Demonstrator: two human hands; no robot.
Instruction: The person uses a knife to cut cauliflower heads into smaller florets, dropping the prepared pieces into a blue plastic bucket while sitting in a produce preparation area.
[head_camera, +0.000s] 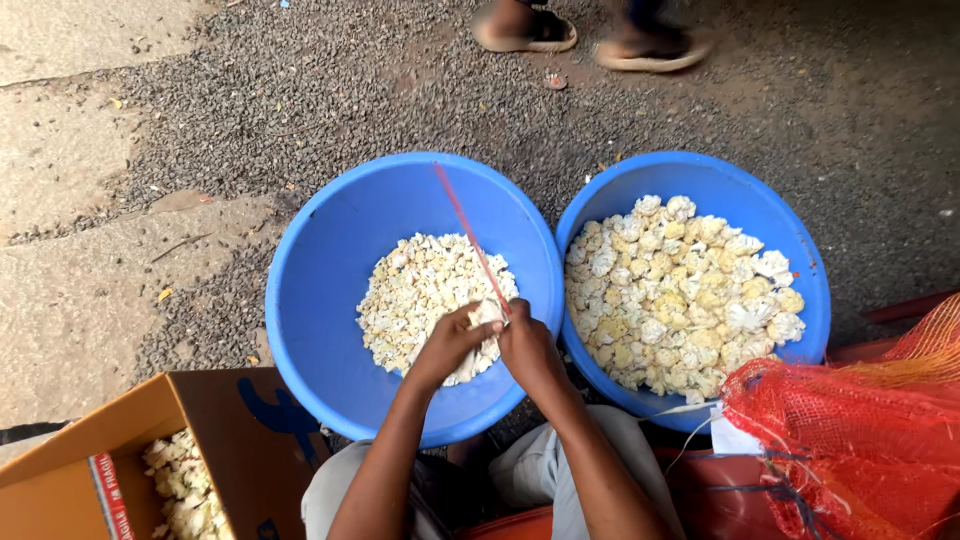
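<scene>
My left hand (448, 345) and my right hand (527, 347) meet over the near side of the left blue tub (320, 290). Together they grip a pale cauliflower piece (486, 313). My right hand also holds a thin knife with a reddish blade (468, 232) that points up and away over the tub. Small cut cauliflower bits (415, 290) lie in that tub. The right blue tub (790, 225) is filled with larger cauliflower florets (680, 290).
A cardboard box (215, 425) with cauliflower scraps (180, 485) stands at the lower left. A red mesh sack (850, 440) lies at the lower right. Another person's sandalled feet (590, 35) stand on the gravel ground beyond the tubs. Pale stone paving lies to the left.
</scene>
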